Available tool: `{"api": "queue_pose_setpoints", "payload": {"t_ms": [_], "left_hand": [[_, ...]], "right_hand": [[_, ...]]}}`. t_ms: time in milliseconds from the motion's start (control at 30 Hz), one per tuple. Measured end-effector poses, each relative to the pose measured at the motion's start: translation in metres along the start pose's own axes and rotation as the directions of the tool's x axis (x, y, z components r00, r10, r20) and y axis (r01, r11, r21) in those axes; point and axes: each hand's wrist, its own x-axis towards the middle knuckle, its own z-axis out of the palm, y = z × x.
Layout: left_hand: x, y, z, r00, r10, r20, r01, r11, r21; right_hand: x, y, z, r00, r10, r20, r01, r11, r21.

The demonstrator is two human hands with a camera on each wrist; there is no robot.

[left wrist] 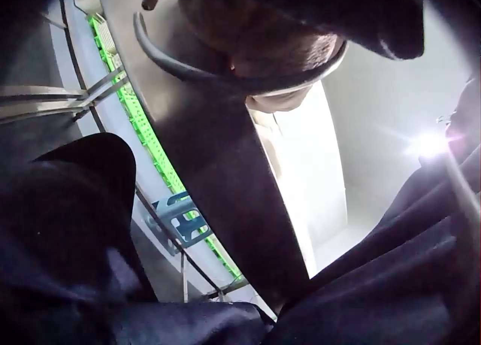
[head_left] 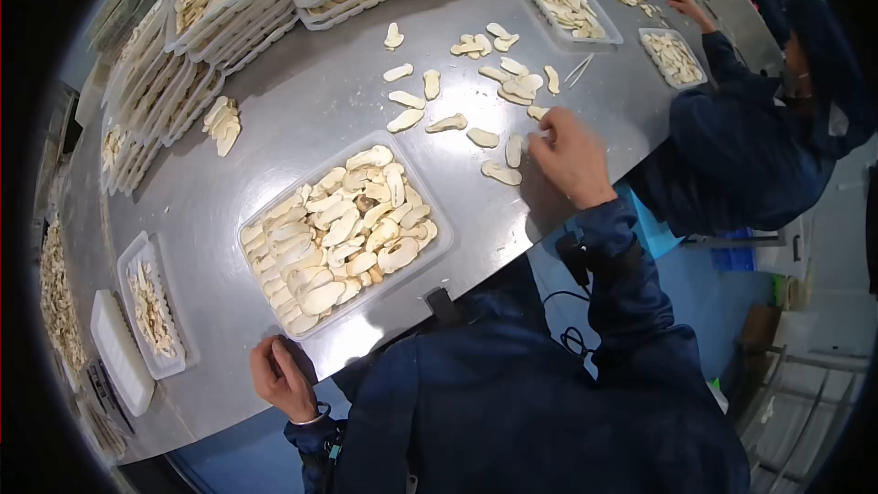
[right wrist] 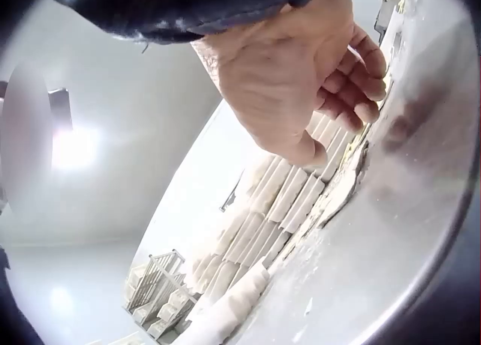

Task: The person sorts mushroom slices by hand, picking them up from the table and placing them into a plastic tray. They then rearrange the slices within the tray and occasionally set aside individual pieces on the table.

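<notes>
My right hand [head_left: 572, 157] is over the steel table, its fingertips close to a pale mushroom slice [head_left: 537, 113]. In the right wrist view that hand [right wrist: 301, 89] has loosely bent fingers, with the thumb apart from them and nothing between. Several loose slices [head_left: 446, 123] lie to its left and beyond it. A clear plastic tray [head_left: 442, 252] filled with overlapping mushroom slices [head_left: 343, 224] sits in front of me. My left hand [head_left: 283, 379] rests at the table's near edge below the tray, fingers loosely curled and holding nothing. The left wrist view shows mostly its wrist and a bracelet [left wrist: 225, 82].
Stacked trays of slices [head_left: 338, 2] stand at the back left. A filled tray [head_left: 599, 26] and white tweezers [head_left: 579, 70] lie at the back right. Another person [head_left: 732, 137] works at the right beside a small tray [head_left: 698, 76]. A narrow tray [head_left: 174, 361] stands at the left.
</notes>
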Motion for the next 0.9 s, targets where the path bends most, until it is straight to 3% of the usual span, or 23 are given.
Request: {"api": "queue_pose_setpoints", "payload": {"t_ms": [100,167,400,500,533,633,767,900], "left_hand": [[0.0,0.0,-0.001,1.0,-0.015,0.022,0.014,0.999,0.029],[0.0,0.001,0.001,1.0,0.002,0.001,-0.002,1.0,0.008],[0.001,0.004,0.002,0.999,0.03,-0.022,-0.029,0.999,0.042],[0.001,-0.001,0.002,1.0,0.022,-0.022,-0.021,0.999,0.027],[0.001,-0.001,0.001,1.0,0.005,-0.018,-0.004,0.999,0.036],[0.0,0.002,0.001,1.0,-0.023,-0.017,0.024,0.999,0.048],[0.001,0.002,0.003,0.999,0.009,-0.034,-0.008,0.999,0.049],[0.002,0.004,0.002,1.0,0.004,-0.021,-0.003,0.998,0.06]], "right_hand": [[0.026,0.032,-0.011,0.998,-0.005,-0.069,-0.003,0.993,-0.121],[0.042,0.046,-0.014,0.999,-0.003,-0.041,-0.003,0.989,-0.15],[0.075,0.036,-0.003,0.997,-0.066,0.026,0.07,0.984,-0.162],[0.093,0.054,-0.003,1.0,-0.005,0.002,0.006,0.962,-0.271],[0.094,0.054,-0.006,0.999,-0.015,0.05,0.027,0.966,-0.255],[0.1,0.07,0.003,0.931,-0.362,0.049,0.363,0.901,-0.237],[0.107,0.084,0.005,0.896,-0.422,0.138,0.444,0.859,-0.254],[0.106,0.081,-0.003,0.918,-0.342,0.202,0.389,0.877,-0.282]]}}
